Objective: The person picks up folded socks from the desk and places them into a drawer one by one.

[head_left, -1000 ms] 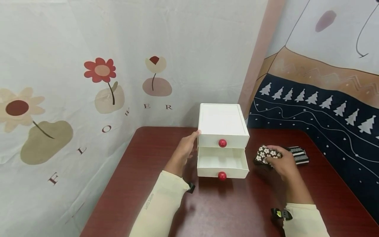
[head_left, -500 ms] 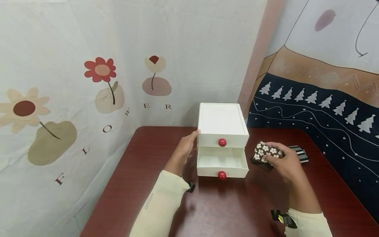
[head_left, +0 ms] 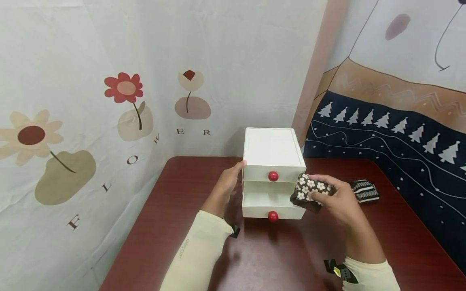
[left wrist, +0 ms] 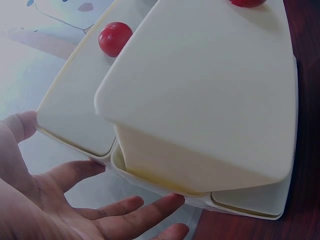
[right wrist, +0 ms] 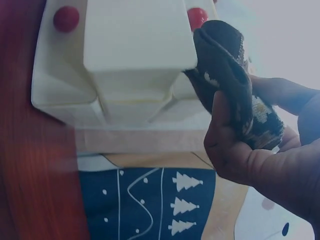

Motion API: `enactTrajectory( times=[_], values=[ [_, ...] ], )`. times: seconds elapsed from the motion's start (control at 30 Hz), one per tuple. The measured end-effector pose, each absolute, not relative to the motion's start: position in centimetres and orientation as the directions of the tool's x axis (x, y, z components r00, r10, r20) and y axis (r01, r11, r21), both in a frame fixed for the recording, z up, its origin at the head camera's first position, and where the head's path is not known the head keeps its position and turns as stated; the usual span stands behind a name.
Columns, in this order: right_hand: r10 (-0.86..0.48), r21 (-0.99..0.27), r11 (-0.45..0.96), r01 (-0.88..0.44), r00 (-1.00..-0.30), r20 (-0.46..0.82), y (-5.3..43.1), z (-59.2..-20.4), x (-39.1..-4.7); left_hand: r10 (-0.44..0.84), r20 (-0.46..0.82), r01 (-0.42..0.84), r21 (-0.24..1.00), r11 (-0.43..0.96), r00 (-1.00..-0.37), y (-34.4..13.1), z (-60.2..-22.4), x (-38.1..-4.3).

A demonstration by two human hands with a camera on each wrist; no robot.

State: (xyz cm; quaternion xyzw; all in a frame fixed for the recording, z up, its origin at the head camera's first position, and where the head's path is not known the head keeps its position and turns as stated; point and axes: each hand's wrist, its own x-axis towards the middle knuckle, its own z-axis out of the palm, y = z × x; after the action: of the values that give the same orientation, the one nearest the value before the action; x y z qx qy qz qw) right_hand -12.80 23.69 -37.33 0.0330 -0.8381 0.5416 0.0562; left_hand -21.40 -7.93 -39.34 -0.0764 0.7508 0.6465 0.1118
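Note:
A small white drawer box (head_left: 274, 147) with red knobs stands on the table. Its middle drawer (head_left: 255, 212) is pulled out, and the inside I can see is bare. My left hand (head_left: 225, 184) rests on the box's left side, fingers fairly straight, thumb at the upper front edge (left wrist: 39, 116). Between the thumb and fingers of my right hand (head_left: 340, 198) is a folded dark sock (head_left: 306, 188) with white flowers. It is held above the right edge of the pulled-out drawer, covering that corner in the head view.
A black-and-white striped folded sock (head_left: 365, 191) lies on the dark red table (head_left: 276, 258), right of my right hand. Printed cloth walls (head_left: 233, 60) stand behind the table and along its right side. The bottom drawer (right wrist: 62, 65) is closed.
My right hand has lifted the flowered sock and carried it left, from beside the striped one to the drawer's right edge. The left hand stays at the box.

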Motion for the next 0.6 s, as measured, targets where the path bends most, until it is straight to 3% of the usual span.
enactTrajectory(
  times=[0.4, 0.6],
  values=[
    [-0.058, -0.878, 0.385, -0.283, -0.957, 0.283, 20.8, -39.3, -14.4, 0.025, -0.26, -0.253, 0.956, 0.147, -0.965, -7.8, -39.4, -21.5],
    [-0.102, -0.845, 0.437, -0.308, -0.95, 0.294, 19.8, -39.8, -15.1, 0.026, -0.26, -0.254, 0.957, 0.144, -0.965, -8.0, -39.4, -21.5]
  ],
)
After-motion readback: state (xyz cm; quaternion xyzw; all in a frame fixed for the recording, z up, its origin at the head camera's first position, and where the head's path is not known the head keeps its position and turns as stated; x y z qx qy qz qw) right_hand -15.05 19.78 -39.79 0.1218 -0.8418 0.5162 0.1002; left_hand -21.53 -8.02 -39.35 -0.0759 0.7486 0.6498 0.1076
